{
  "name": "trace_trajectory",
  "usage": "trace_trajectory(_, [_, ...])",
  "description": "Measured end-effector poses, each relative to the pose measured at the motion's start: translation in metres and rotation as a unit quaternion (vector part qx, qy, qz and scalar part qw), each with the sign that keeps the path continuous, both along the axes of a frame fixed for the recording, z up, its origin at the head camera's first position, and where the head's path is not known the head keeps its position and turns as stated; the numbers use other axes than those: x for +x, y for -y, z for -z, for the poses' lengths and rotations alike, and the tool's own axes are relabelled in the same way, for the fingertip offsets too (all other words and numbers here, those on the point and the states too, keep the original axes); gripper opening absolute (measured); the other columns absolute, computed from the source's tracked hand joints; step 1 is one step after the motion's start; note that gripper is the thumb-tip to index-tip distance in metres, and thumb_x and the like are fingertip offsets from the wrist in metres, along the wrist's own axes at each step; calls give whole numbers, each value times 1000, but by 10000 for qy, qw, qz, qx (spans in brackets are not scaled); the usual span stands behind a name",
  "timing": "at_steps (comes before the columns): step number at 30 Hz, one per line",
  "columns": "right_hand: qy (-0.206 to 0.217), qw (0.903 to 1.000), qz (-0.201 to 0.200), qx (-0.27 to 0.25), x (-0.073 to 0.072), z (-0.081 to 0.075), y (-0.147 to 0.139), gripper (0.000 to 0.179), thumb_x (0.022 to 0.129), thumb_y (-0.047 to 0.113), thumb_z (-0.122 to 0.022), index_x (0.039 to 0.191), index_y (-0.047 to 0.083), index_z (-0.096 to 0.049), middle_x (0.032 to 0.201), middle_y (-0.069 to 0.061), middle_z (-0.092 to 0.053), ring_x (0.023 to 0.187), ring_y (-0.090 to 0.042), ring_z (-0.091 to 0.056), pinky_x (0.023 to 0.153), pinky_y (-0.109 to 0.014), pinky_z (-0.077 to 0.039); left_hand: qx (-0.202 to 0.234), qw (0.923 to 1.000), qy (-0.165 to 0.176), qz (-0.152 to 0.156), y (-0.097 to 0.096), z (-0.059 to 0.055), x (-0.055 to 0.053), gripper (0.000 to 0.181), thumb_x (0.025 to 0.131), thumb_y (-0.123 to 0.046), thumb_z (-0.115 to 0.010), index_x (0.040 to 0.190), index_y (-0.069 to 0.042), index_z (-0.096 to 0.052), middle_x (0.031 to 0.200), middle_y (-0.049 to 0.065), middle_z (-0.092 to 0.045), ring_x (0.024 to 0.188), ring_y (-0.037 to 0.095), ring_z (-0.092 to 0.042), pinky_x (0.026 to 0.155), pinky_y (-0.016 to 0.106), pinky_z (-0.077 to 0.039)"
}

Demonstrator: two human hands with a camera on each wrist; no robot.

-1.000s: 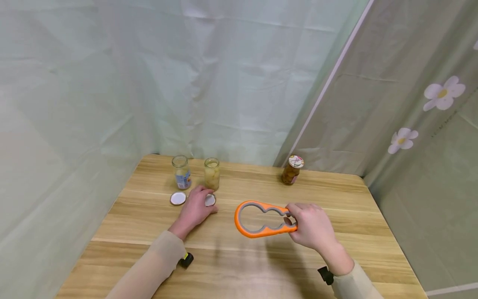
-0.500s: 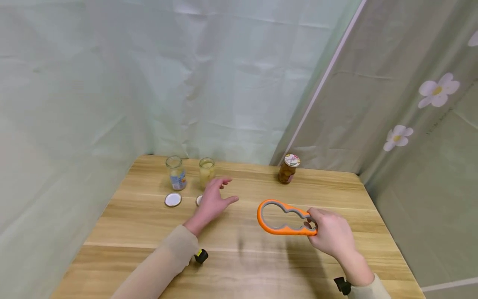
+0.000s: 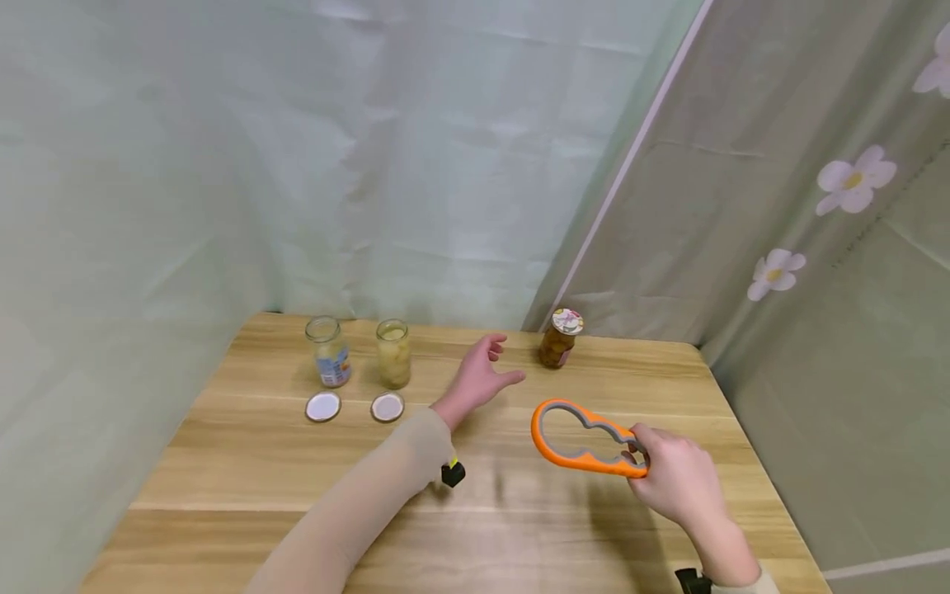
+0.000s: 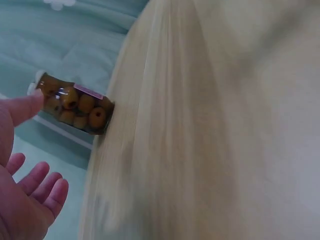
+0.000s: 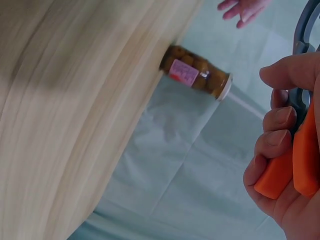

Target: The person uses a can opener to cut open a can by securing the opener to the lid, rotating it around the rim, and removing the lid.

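My right hand [image 3: 679, 478] grips the handle end of an orange and grey jar opener [image 3: 586, 462], held above the table; in the right wrist view the fingers wrap round its orange handles [image 5: 305, 155]. My left hand [image 3: 478, 375] is empty, thumb and fingers spread, a little left of a closed jar of brown round fruit [image 3: 557, 348] with a patterned lid. In the left wrist view that jar [image 4: 75, 105] lies beyond the thumb, and I cannot tell there whether they touch. Head view shows them apart.
At the back left stand two lidless glass jars, one with a blue label [image 3: 331, 363] and one with pale chunks [image 3: 393, 363]. Two lids, a left one [image 3: 322, 406] and a right one [image 3: 387, 406], lie before them. A curtain [image 3: 445, 165] hangs behind the wooden table [image 3: 297, 470].
My left hand has let go of the right lid, leaving it on the table, and moved right toward the closed jar. The right hand has shifted right with the jar opener.
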State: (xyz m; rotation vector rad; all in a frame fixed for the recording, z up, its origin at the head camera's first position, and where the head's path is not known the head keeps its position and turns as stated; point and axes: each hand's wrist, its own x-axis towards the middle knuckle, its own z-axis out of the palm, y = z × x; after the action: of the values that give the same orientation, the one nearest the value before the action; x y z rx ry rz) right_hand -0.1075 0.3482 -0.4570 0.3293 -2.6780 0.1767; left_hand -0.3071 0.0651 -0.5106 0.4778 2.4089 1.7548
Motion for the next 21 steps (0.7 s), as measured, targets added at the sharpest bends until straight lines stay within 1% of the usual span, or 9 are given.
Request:
trace_trajectory(5, [17, 10000, 92, 12, 0, 2, -7, 23, 74, 9, -83, 85, 21, -66, 72, 10, -62, 53, -2, -39, 45, -26, -34, -19, 9995, 86, 308, -28, 0, -19, 83, 90, -22, -89, 158, -5, -44, 153, 20, -53, 139, 39, -51, 112, 52, -47])
trace_trajectory(10, [6, 9999, 129, 12, -1, 5, -11, 21, 75, 11, -81, 85, 22, -66, 72, 12, -60, 53, -2, -39, 45, -25, -34, 35, 9991, 66, 421, -53, -2, -33, 91, 89, -24, -90, 162, -5, -39, 162, 17, -47, 145, 36, -47, 117, 51, -42])
trace_trajectory(14, [0, 9998, 188, 5, -1, 9, -14, 23, 73, 13, -81, 85, 24, -65, 72, 15, -57, 53, -2, -37, 45, -25, -33, 103, 9984, 212, 504, -68, -1, -38, 97, 88, -21, -91, 165, -7, -33, 167, 17, -41, 151, 37, -41, 121, 52, -37])
trace_trajectory(17, [-26, 9998, 201, 33, -1, 12, -16, 23, 73, 14, -82, 85, 24, -65, 70, 18, -53, 53, -1, -35, 45, -25, -32, 255, 9975, 320, 582, -77, 0, -40, 101, 88, -17, -90, 168, -10, -28, 169, 16, -37, 154, 38, -37, 123, 53, -33])
trace_trajectory(21, [-65, 9997, 219, 49, -2, 13, -18, 24, 73, 13, -83, 85, 24, -66, 69, 20, -48, 53, -1, -34, 46, -25, -32, 331, 9967, 266, 693, -89, 2, -42, 106, 88, -17, -89, 170, -10, -22, 170, 16, -35, 154, 36, -37, 125, 49, -30])
